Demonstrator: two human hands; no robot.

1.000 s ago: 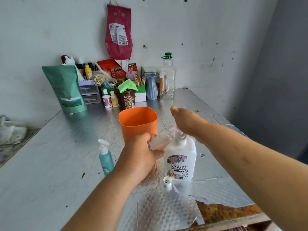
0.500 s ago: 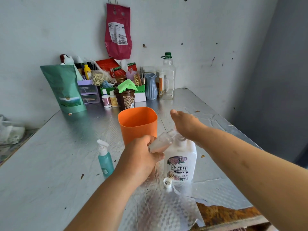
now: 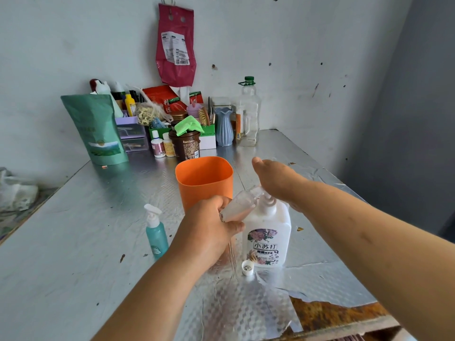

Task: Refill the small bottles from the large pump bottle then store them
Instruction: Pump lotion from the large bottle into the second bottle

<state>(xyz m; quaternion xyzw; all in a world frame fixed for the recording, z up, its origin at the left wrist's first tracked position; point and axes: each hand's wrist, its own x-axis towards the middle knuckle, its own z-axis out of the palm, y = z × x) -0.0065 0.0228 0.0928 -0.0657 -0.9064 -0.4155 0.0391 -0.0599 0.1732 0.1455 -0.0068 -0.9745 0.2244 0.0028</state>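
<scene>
The left grip (image 3: 211, 230) is closed round the base of a small clear bottle (image 3: 240, 205), a tapered piece of translucent plastic. We note it is tilted, with its open neck up against the spout of the large pump bottle (image 3: 268, 232). That bottle is squarish white plastic with a flowered label and stands upright on the desk (image 3: 73, 230). The right grip (image 3: 278, 179) lies palm-down on the pump head, thumb straight out, grasping nothing; its fingers are hidden. A small round white cap (image 3: 247, 267) lies at the large bottle's foot. Just behind stands a smooth orange cup (image 3: 204, 178) with rounded corners; to the left, a teal pump bottle (image 3: 155, 233). The desk is sheathed in embossed silvery foil, torn at the near edge.
</scene>
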